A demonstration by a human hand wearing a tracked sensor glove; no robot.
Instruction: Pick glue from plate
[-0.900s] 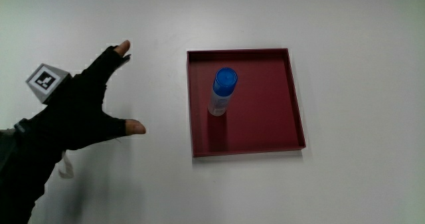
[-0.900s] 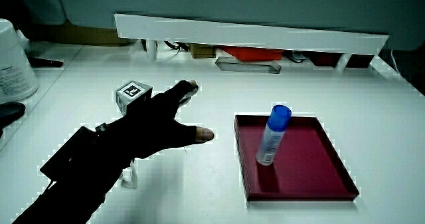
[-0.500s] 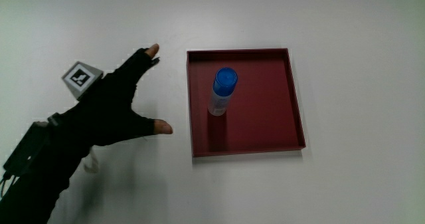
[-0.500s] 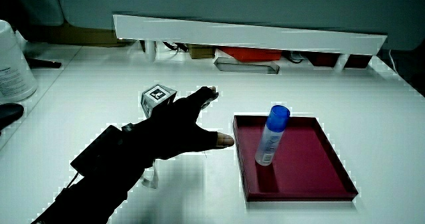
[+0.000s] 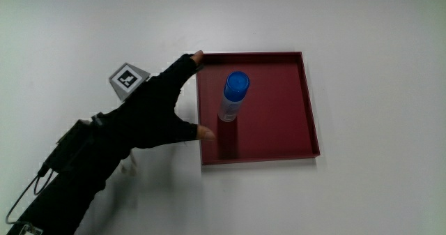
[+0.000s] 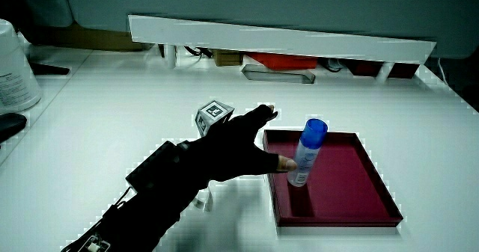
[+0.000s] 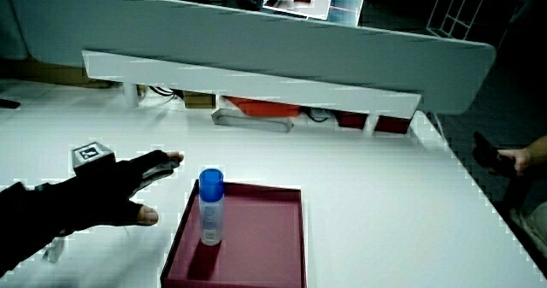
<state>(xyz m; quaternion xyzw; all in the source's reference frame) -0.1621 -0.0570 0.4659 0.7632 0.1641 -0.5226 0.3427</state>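
Hand (image 5: 155, 108) has come across the table (image 5: 376, 40) since the earlier frames and now sits at the plate (image 5: 279, 141) edge; glue (image 5: 233, 95) hasn't shifted. Fingers (image 5: 187, 62) are spread and holding nothing: index tip over the plate's corner rim, thumb tip (image 5: 205, 132) at the rim lower down, with the glue standing upright in the plate just ahead of the gap between them. Not touching yet, as far as both side views show (hand (image 6: 236, 151) and hand (image 7: 111, 194) both short of the tube).

Risks from here, my read:
- Glue (image 6: 305, 151) is tall, narrow and standing on its base, so a thumb that arrives before the index would likely tip it over rather than pinch it.
- Plate (image 7: 291, 237) has a raised lip. A low approach could catch the thumb on it and shove the plate, glue with it.
- Cap (image 7: 210, 182) is wider than the body; a grip high up on it may slip or tilt the tube on lift. Mid-body looks safer.
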